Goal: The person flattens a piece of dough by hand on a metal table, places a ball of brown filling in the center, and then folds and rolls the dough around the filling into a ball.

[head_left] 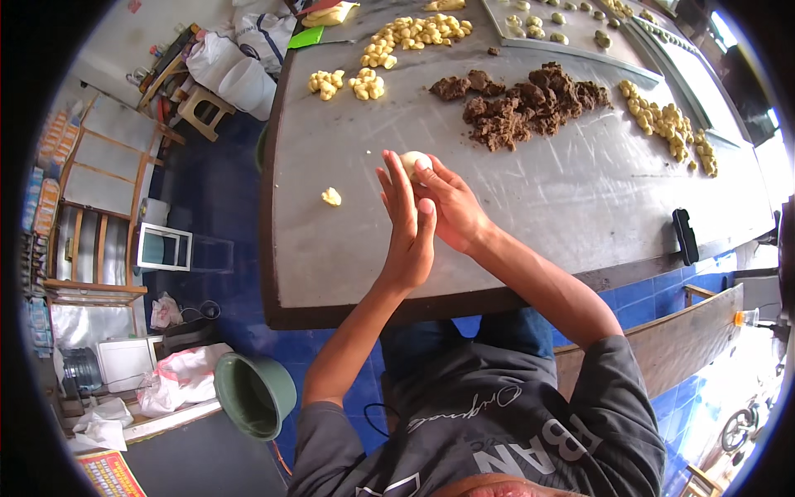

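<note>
A pale, rounded dough ball (413, 163) sits between my palms above the metal-topped table (348, 257). My right hand (451, 203) curls round it from the right, thumb resting on top. Against its left side, my left hand (406, 228) is held flat with the fingers stretched out. A small yellowish dough scrap (331, 197) lies to the left of my hands. Beyond them is a crumbly brown mound (538, 108), perhaps a filling. Yellow dough pieces (418, 35) are clustered at the far left, and greenish-yellow pieces (662, 124) lie in a row at the right.
Trays (571, 54) with small round pieces stand at the far right of the table. A black elongated object (685, 236) lies near the right front edge. A bright green flat item (306, 37) is at the far left corner. On the floor, a green bucket (257, 396) stands left.
</note>
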`<state>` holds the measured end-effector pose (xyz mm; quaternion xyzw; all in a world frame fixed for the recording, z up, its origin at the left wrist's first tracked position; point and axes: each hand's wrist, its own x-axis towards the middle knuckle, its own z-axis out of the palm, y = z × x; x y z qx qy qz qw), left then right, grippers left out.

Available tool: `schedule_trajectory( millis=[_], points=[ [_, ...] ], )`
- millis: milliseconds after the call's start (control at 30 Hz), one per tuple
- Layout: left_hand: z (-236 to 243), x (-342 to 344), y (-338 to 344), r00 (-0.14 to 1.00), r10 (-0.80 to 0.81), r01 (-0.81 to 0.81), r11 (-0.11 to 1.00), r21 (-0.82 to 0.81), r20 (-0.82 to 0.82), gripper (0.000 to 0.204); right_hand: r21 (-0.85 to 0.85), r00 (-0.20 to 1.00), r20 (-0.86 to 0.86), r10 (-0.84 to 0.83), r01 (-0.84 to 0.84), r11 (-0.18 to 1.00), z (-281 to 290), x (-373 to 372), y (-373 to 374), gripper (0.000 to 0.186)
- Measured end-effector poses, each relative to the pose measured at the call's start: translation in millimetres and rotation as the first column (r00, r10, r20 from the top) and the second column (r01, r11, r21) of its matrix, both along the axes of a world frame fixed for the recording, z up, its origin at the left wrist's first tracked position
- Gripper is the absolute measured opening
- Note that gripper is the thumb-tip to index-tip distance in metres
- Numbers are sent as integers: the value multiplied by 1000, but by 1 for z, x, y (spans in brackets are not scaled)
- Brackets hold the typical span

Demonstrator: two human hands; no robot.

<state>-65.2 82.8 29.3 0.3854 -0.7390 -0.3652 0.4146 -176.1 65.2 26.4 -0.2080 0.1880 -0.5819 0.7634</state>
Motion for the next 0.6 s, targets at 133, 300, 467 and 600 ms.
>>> schedule_trajectory(
  millis=[133,300,467,600],
  points=[
    [2,-6,-12,1000,-14,14,1000,-6,-4,69,-17,999,23,22,-21,1000,-1,-2,1,43],
    [3,-2,-22,999,-32,36,996,-87,41,75,35,989,134,66,-71,997,5,0,1,47],
    [12,2,-34,980,-79,39,977,-211,-181,78,-49,960,240,146,-139,989,-6,-12,-8,44],
    [15,12,-50,939,-209,214,977,-12,-272,77,-70,979,101,175,-169,983,-4,-12,-7,57]
  ],
)
